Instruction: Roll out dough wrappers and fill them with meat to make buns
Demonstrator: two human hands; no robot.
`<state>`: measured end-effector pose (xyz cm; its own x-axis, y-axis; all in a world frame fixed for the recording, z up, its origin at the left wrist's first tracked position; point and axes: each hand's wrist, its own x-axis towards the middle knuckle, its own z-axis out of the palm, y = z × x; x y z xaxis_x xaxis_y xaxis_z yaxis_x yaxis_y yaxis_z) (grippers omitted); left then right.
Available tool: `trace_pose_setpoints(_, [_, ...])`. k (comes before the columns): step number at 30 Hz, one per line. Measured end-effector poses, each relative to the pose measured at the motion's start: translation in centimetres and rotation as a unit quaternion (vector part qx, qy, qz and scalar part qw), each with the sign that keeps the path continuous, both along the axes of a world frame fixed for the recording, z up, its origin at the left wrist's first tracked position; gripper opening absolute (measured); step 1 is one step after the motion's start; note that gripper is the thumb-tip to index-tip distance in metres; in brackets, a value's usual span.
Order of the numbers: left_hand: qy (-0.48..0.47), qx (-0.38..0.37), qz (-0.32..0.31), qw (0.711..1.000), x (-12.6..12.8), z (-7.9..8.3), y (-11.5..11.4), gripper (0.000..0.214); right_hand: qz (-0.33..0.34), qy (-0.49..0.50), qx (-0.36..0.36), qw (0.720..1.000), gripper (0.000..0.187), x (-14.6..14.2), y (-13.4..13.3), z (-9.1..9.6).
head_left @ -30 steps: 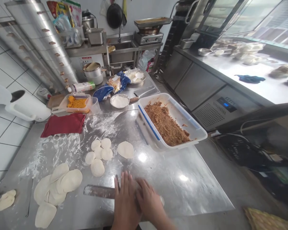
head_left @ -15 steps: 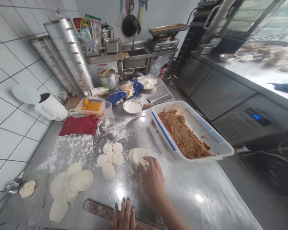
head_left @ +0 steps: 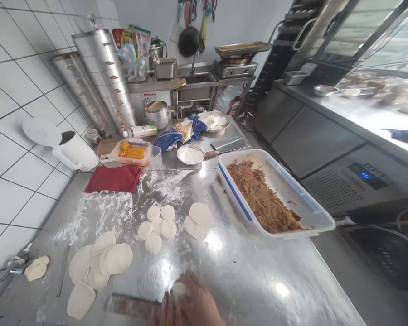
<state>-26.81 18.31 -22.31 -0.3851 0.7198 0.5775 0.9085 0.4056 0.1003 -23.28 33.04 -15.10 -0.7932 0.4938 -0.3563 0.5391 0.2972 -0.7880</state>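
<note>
- I see the person's left hand (head_left: pixel 166 312) low down by the near edge of the counter (head_left: pixel 258 285), with its fingers over the brown rolling pin (head_left: pixel 132 305). They look close together, but they are blurry, so I can't tell if they grip it.
- The right hand (head_left: pixel 199 301) is just beside it, with its fingers bent over a pale dough piece (head_left: pixel 179 289). I can't tell if they pinch it.
- That dough piece sits between the two hands, just past the left fingers.
- The rolling pin pokes out to the left of the left fingers.
- Straight ahead of the right fingers, two flat dough rounds (head_left: pixel 197 222) overlap.
- Ahead and a bit left of the fingers, six small dough rounds (head_left: pixel 157 226) huddle together.
- Farther left of the fingers is a pile of big dough rounds (head_left: pixel 117 259), partly on top of each other.
- Ahead and right of the fingers is a big clear tub (head_left: pixel 308 213) with brown filling (head_left: pixel 261 197).
- Far ahead of the fingers is a bowl of white powder (head_left: pixel 190 155).
</note>
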Motion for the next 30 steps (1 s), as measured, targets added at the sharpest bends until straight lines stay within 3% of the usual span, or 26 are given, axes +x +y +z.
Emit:
trace_pose_setpoints(4, [-0.091,-0.163,-0.027,0.982,-0.9,2.1,2.0,0.098,0.013,-0.002,0.01,1.0,0.03,2.0,1.8,-0.8])
trace_pose_setpoints(6, [-0.059,-0.142,-0.03,0.988,0.1,2.2,1.0,0.096,0.009,-0.005,0.008,1.0,0.026,2.9,1.8,-0.9])
trace_pose_setpoints(9, [0.001,-0.085,-0.024,0.996,1.8,1.8,-0.4,0.082,-0.024,-0.025,0.01,0.999,0.035,5.0,0.7,-0.7])
trace_pose_setpoints(12, [-0.022,-0.123,-0.029,0.992,1.5,1.7,1.2,0.08,-0.05,-0.04,0.027,0.998,0.038,6.0,0.2,-1.1])
trace_pose_setpoints(15, [-0.041,-0.181,-0.048,0.981,0.6,1.3,3.2,0.085,-0.049,-0.033,0.04,0.997,0.035,5.2,1.1,-1.9])
trace_pose_setpoints(20, [0.104,-0.045,-0.054,0.992,2.5,-0.1,0.7,0.098,-0.083,-0.053,0.03,0.995,0.036,6.3,0.6,-1.7])
trace_pose_setpoints(22, [0.075,-0.065,-0.052,0.994,2.6,0.1,1.0,0.097,-0.098,-0.062,0.032,0.993,0.04,6.9,0.2,-1.6])
trace_pose_setpoints(26, [-0.083,-0.2,-0.049,0.975,2.1,1.7,3.7,0.096,-0.078,-0.048,0.033,0.995,0.028,6.3,1.5,-1.7])
trace_pose_setpoints(30, [-0.029,-0.118,-0.077,0.99,3.6,2.7,1.9,0.097,-0.096,-0.057,0.015,0.994,0.033,7.0,2.2,-1.2])
